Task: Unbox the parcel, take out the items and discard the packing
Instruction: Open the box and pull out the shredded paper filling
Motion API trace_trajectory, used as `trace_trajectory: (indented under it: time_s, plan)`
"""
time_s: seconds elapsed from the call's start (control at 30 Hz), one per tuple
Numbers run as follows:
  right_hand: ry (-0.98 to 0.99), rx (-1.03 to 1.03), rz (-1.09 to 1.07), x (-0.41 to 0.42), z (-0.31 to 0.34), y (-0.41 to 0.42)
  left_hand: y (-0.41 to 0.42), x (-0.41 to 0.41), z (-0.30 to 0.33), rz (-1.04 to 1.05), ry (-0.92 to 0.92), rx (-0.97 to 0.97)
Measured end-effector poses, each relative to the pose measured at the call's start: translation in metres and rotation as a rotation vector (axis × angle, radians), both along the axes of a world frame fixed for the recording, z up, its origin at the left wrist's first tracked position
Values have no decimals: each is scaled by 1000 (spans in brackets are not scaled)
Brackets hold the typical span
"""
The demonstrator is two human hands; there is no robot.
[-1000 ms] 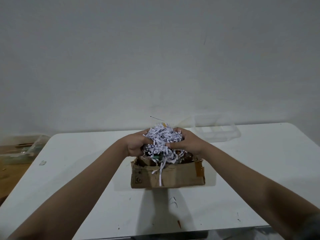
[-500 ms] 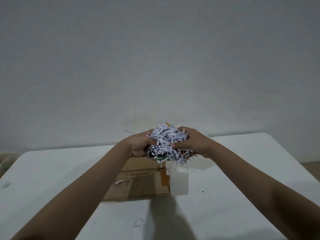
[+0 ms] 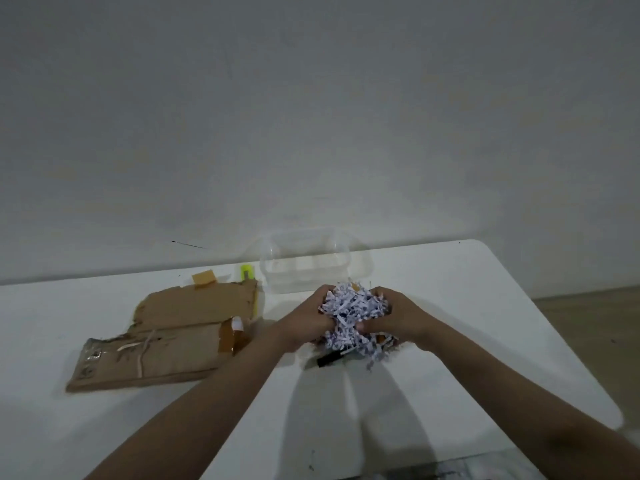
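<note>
Head view: both hands meet over the white bench [image 3: 450, 341], right of its middle. The left hand [image 3: 304, 323] and right hand [image 3: 403, 315] clutch a wad of shredded paper [image 3: 351, 313] between them, fingers curled into it from either side, thumbs toward the camera. Loose strips hang below the wad, and a few trail down to the bench. A black marker [image 3: 330, 358] lies on the bench just under the wad, its far end hidden by the strips. Something orange shows among the paper near the right wrist; what it is cannot be told.

The box [image 3: 173, 341] sits to the left of the hands, apart from them, lying flat and open with its flap [image 3: 197, 306] spread toward the wall. Brown tape [image 3: 204, 278] sticks up at the flap's far edge, and more tape shines on the box's right end. A small bottle with a white cap [image 3: 238, 325] lies at that right end. A yellow cutter [image 3: 246, 271] rests behind the flap. A clear tub [image 3: 304, 268] stands near the wall, just beyond the hands.
</note>
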State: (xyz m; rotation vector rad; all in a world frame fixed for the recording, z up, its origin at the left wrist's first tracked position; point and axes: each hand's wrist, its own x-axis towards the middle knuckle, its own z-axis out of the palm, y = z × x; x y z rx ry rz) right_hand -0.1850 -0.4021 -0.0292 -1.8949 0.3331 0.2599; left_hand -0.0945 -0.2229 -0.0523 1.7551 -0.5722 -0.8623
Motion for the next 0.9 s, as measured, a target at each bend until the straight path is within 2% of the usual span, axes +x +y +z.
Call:
trace_trajectory:
  time_s: [0.1, 0.23, 0.3, 0.4, 0.47, 0.57, 0.77, 0.9]
  plan:
    - [-5, -127, 36, 0, -12, -3, 2, -7, -11, -15, -187, 91]
    - [-59, -267, 135, 4, -8, -3, 11, -13, -14, 2, -386, 332]
    - [-43, -397, 161, 5, -7, -3, 16, -17, -16, 3, -454, 303]
    - [-17, -569, 122, -1, -6, -1, 17, -26, -14, 14, -531, 159]
    - [-131, -572, 79, -4, -8, 3, 13, -31, -15, 41, -561, 101]
    - [-298, -552, 116, -7, -20, 7, 8, -33, -27, 27, -656, 154]
    - [-363, -551, 55, -16, -36, 6, 18, -32, -48, -55, -764, 447]
    - [-325, -535, -28, -17, -32, 9, 21, -40, -32, -38, -708, 364]
